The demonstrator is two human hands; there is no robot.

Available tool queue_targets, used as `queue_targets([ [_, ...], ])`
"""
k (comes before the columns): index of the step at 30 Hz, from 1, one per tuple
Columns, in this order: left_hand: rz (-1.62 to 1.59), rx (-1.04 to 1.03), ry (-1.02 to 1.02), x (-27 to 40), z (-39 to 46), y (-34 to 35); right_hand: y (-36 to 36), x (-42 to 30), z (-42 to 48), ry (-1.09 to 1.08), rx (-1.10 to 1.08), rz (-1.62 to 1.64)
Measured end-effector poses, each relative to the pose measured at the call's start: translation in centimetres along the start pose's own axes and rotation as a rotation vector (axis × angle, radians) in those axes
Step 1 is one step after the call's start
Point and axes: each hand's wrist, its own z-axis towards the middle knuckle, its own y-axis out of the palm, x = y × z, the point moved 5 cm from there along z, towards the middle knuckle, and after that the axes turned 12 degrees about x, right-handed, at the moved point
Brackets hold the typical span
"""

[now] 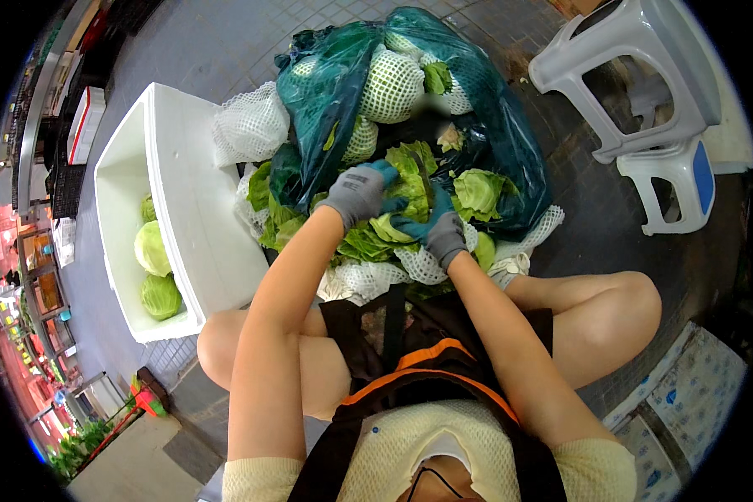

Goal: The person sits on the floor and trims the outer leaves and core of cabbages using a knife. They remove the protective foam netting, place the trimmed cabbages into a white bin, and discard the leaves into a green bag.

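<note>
My left hand, in a grey and teal work glove, holds the left side of a green cabbage with loose outer leaves. My right hand, gloved alike, is at the cabbage's lower right. From it a narrow dark blade, seemingly a knife, runs up along the cabbage; its handle is hidden. Loose cabbage leaves lie below my hands. Another cabbage rests to the right. Behind, an opened dark green plastic bag holds several cabbages in white foam nets.
At the left, a white foam box on its side contains several cabbages. Emptied foam nets lie beside the bag and near my legs. Plastic stools stand at the upper right. Shelves line the far left.
</note>
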Motion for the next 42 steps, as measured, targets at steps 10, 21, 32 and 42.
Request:
queue_targets([
  [10,0.076,-0.113,-0.176,0.2,1.3,1.6,0.1,-1.1,-0.9,-0.317,0.165,-0.571],
  [21,0.229,-0.228,-0.128,2.2,1.2,1.4,0.7,-3.2,-1.6,-0.371,0.171,-0.750],
  [32,-0.090,0.151,-0.738,-6.9,-0.8,2.5,-0.1,-1.4,-1.2,-0.396,0.161,-0.675],
  [42,-0.613,0.707,-0.592,-7.6,-4.4,4.3,-1.5,-1.9,-2.9,-0.486,0.042,-0.528],
])
